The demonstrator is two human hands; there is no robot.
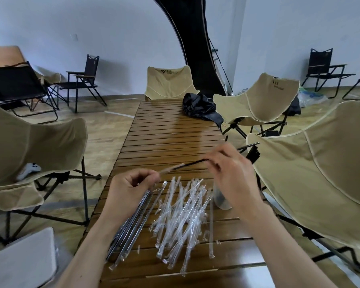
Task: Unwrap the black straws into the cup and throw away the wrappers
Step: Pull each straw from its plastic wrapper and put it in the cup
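Above the slatted wooden table (170, 138), my right hand (231, 169) pinches a black straw (192, 163) that sticks halfway out of its clear wrapper (168, 170). My left hand (129, 190) pinches the wrapper's other end. A pile of empty clear wrappers (183, 217) lies below my hands. To its left lies a bundle of wrapped black straws (131, 223), partly under my left forearm. The clear plastic cup (220, 198) stands at the table's right edge, half hidden by my right wrist. Dark straw ends (253, 153) show past my right hand.
A black bag (200, 109) lies at the table's far right. Beige folding chairs (312, 169) stand close on both sides and at the far end. A white game controller (29, 169) rests on the left chair. A grey surface (23, 262) sits at lower left.
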